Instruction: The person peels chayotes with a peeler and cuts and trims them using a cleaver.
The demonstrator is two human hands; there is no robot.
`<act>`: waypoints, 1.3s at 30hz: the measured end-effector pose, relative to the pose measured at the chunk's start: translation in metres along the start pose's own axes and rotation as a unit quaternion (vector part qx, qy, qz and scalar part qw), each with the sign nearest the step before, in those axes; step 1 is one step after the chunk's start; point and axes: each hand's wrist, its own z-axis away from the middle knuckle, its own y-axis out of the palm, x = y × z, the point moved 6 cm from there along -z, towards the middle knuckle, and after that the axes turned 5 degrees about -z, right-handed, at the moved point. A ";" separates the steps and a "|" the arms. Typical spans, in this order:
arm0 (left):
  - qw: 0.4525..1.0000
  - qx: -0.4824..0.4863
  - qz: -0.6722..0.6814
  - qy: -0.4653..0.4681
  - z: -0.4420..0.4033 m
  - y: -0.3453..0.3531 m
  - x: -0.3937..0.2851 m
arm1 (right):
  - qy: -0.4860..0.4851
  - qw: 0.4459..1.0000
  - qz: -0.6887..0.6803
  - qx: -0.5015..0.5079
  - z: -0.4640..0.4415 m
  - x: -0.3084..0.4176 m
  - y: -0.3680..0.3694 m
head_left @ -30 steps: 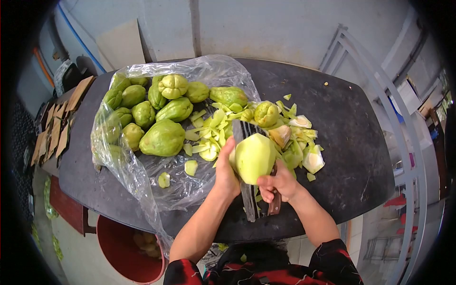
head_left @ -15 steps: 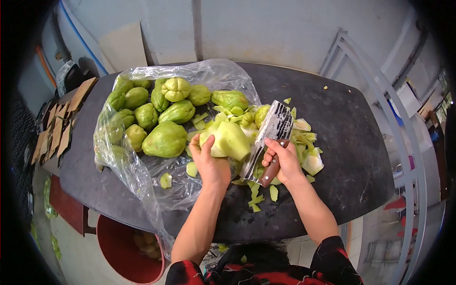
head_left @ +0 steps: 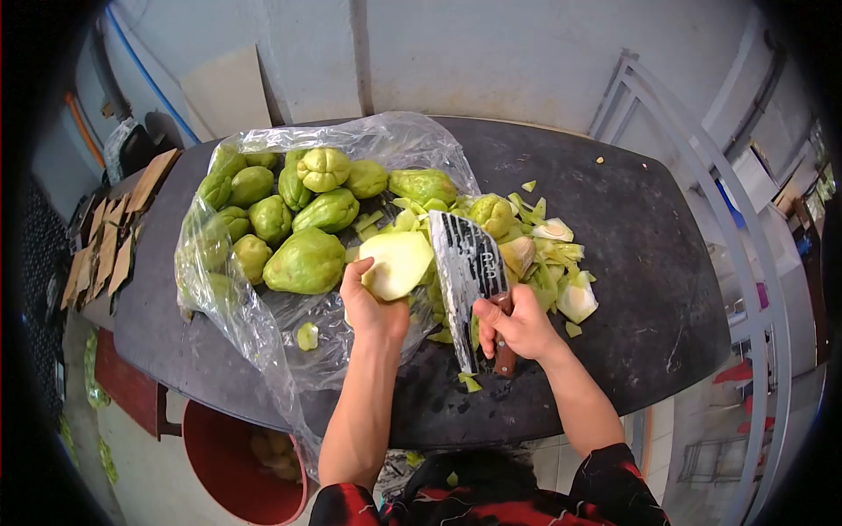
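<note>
My left hand (head_left: 375, 307) holds a peeled pale green chayote (head_left: 399, 266), its whitish face turned up, over the middle of the dark table. Just to its right, my right hand (head_left: 519, 324) is closed on the brown handle of a wide-bladed cleaver (head_left: 465, 272). The blade has black and pale streaks and stands apart from the chayote. Behind and beside the cleaver lie green peelings (head_left: 544, 280) and cut pieces. Several unpeeled green chayotes (head_left: 304, 260) rest on a clear plastic bag (head_left: 254, 329) at the left.
A dark table (head_left: 649, 289) with curved edges spans the view. Below its front left edge is a red bin (head_left: 224, 473) with pale pieces inside. Cardboard pieces (head_left: 110, 237) lie at the far left, and a grey metal railing (head_left: 745, 254) stands at the right.
The chayote first moved left, away from the cleaver, and has since turned to show a whitish face. The cleaver swung right, then came back left and now tilts the other way.
</note>
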 end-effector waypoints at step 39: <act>0.946 0.310 0.042 -0.088 0.020 0.033 -0.002 | 0.043 0.998 -0.045 -0.031 0.015 -0.008 -0.013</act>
